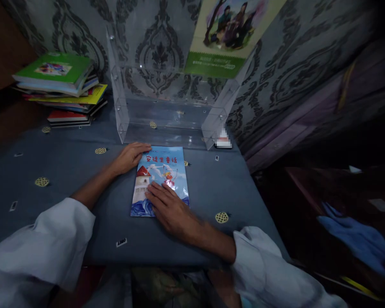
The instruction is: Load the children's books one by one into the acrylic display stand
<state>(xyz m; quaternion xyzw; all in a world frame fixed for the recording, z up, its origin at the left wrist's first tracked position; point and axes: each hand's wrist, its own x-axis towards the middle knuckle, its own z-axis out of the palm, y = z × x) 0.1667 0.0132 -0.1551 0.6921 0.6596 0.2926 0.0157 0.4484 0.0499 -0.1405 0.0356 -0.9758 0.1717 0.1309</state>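
A thin picture book (176,171) lies face up on the dark blue-grey cloth, its blue cover showing red Chinese characters, a red-roofed tower and a figure. My left hand (130,157) rests at the book's upper left corner, the fingers stretched out onto its edge. Across the lower middle of the cover lies my right hand (171,207), palm down with fingers extended, hiding part of the picture. Neither hand grips anything. Just behind the book stands a clear plastic rack (163,130).
A green and cream book (211,64) stands in the rack's upper right. At the back left rises a stack of books (56,70). A small blurred-out object (223,140) sits by the rack's right foot. Blue cloth (356,235) lies off the table's right side.
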